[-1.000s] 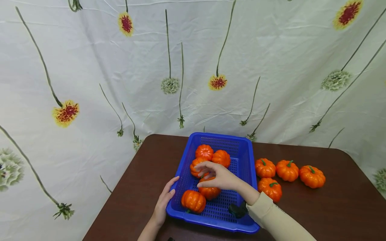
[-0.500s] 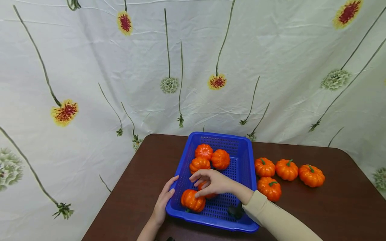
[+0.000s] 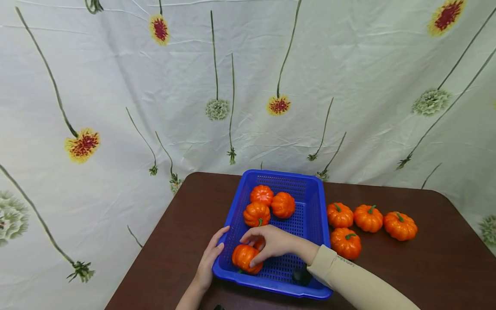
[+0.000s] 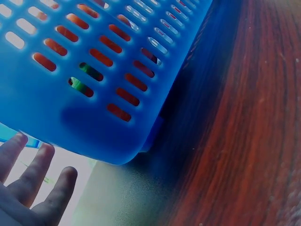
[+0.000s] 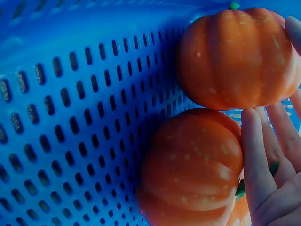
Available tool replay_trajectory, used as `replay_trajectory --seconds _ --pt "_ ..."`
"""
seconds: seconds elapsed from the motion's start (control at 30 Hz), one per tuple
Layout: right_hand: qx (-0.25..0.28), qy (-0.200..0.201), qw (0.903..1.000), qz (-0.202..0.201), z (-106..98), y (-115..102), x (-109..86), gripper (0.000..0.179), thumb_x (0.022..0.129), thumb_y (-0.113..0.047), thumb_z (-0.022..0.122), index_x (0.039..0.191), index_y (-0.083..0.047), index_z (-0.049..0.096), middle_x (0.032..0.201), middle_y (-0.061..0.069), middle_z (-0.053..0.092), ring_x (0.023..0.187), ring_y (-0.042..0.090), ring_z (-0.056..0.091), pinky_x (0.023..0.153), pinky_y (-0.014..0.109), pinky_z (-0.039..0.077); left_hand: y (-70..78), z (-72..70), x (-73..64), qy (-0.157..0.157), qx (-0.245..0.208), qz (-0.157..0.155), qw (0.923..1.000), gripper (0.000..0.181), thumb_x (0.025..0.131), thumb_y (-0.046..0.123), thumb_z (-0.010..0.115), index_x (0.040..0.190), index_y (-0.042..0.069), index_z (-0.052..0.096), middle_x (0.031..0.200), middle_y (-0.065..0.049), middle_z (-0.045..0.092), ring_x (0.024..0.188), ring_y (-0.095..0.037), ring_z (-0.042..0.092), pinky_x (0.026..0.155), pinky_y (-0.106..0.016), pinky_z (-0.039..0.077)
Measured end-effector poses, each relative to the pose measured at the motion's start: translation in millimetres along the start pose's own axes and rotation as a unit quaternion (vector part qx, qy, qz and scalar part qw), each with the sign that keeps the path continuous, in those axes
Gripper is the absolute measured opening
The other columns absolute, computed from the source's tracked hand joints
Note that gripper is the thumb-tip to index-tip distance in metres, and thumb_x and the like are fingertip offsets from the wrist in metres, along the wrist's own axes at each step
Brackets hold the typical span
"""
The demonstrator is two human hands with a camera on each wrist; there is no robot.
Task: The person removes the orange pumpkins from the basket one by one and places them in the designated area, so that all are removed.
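A blue perforated plastic basket (image 3: 324,211) holds several small orange pumpkins. My right hand (image 3: 273,243) is in its near left part, with thumb and fingers on opposite sides of the front-left pumpkin (image 3: 245,258). In the right wrist view, the thumb touches that pumpkin (image 5: 235,61) at the right and the fingertips meet its lower edge. Another pumpkin (image 5: 190,174) lies beside it, mostly hidden under the hand in the head view. My left hand (image 3: 207,262) rests straight fingers against the basket's left rim; in the left wrist view its fingers (image 4: 56,193) lie near the basket corner.
Three more pumpkins, among them a ribbed one (image 3: 256,214), sit at the basket's far left. Several pumpkins stand right of the basket on the dark brown table (image 3: 438,254), one at the far right (image 3: 401,226). A flower-printed cloth (image 3: 248,129) hangs behind the table.
My right hand has moved toward the near left, from above the middle pumpkins down onto the front-left pumpkin. The left hand and the basket have stayed in place.
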State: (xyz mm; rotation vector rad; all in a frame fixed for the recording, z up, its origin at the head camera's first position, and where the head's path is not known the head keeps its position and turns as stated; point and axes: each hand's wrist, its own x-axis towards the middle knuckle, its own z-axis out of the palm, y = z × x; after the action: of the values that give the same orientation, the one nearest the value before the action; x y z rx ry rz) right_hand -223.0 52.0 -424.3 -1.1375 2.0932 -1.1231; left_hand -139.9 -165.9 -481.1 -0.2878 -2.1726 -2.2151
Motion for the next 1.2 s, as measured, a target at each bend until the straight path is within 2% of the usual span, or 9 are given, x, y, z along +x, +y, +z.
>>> replay_trajectory --seconds 0.17,0.27,0.43,0.6,0.7,0.97,1.2 --pt "-0.045 -0.012 0.9989 -0.009 1.1 0.5 0.8 0.059 0.066 -0.023 0.086 0.119 -0.014 0.062 0.101 -0.010 0.061 0.085 0.003 0.056 0.073 0.021 0.049 0.6 0.2 0.1 -0.002 -0.003 0.000 1.0000 0.045 0.100 0.022 0.033 0.143 0.010 0.035 0.147 -0.015 0.029 0.125 -0.014 0.040 0.097 -0.021 0.034" --pt "-0.079 -0.027 0.9964 -0.017 1.1 2.3 1.2 0.064 0.064 -0.026 0.087 0.122 -0.018 0.061 0.107 -0.012 0.059 0.083 0.003 0.055 0.071 0.019 0.048 0.8 0.3 0.2 -0.003 -0.002 -0.001 1.0000 0.045 0.100 0.022 0.033 0.143 0.010 0.035 0.147 -0.015 0.029 0.125 -0.017 0.039 0.097 -0.021 0.034" --pt "-0.111 -0.051 0.9919 -0.036 0.1 2.3 1.4 0.071 0.064 -0.022 0.087 0.128 -0.017 0.057 0.121 -0.010 0.056 0.093 0.004 0.051 0.075 0.018 0.045 0.7 0.4 0.1 -0.006 -0.004 0.002 1.0000 0.045 0.100 0.022 0.032 0.143 0.010 0.035 0.147 -0.015 0.029 0.125 -0.018 0.039 0.097 -0.022 0.035" --pt "-0.114 -0.054 0.9911 -0.044 -0.4 0.2 0.7 0.070 0.065 -0.014 0.086 0.128 -0.016 0.056 0.119 -0.008 0.056 0.090 0.005 0.052 0.074 0.019 0.047 -0.1 0.1 0.1 -0.007 -0.006 0.009 0.9999 0.044 0.100 0.020 0.032 0.143 0.009 0.035 0.147 -0.017 0.029 0.124 -0.014 0.040 0.097 -0.021 0.035" --pt "-0.108 -0.051 0.9919 -0.043 -0.5 -0.4 0.5 0.066 0.067 -0.015 0.085 0.126 -0.016 0.057 0.114 -0.010 0.057 0.084 0.006 0.053 0.071 0.020 0.048 -0.1 -0.1 0.2 -0.006 -0.007 0.010 0.9999 0.045 0.100 0.020 0.032 0.143 0.008 0.034 0.147 -0.017 0.029 0.124 -0.013 0.040 0.097 -0.021 0.034" --pt "-0.095 -0.054 0.9929 -0.048 -3.4 0.9 0.4 0.060 0.069 -0.019 0.084 0.123 -0.018 0.059 0.105 -0.013 0.057 0.082 0.010 0.054 0.069 0.019 0.048 -0.3 -0.4 0.1 -0.001 -0.005 0.005 1.0000 0.045 0.099 0.020 0.033 0.142 0.009 0.035 0.147 -0.016 0.029 0.124 -0.014 0.040 0.097 -0.022 0.035" --pt "-0.079 -0.049 0.9948 -0.041 -8.1 -2.7 -2.2 0.058 0.071 -0.024 0.082 0.123 -0.021 0.058 0.107 -0.013 0.058 0.090 0.009 0.053 0.075 0.021 0.047 0.2 -0.1 0.1 0.000 0.003 0.000 1.0000 0.045 0.100 0.022 0.032 0.142 0.010 0.036 0.147 -0.015 0.029 0.127 -0.024 0.037 0.097 -0.021 0.034"
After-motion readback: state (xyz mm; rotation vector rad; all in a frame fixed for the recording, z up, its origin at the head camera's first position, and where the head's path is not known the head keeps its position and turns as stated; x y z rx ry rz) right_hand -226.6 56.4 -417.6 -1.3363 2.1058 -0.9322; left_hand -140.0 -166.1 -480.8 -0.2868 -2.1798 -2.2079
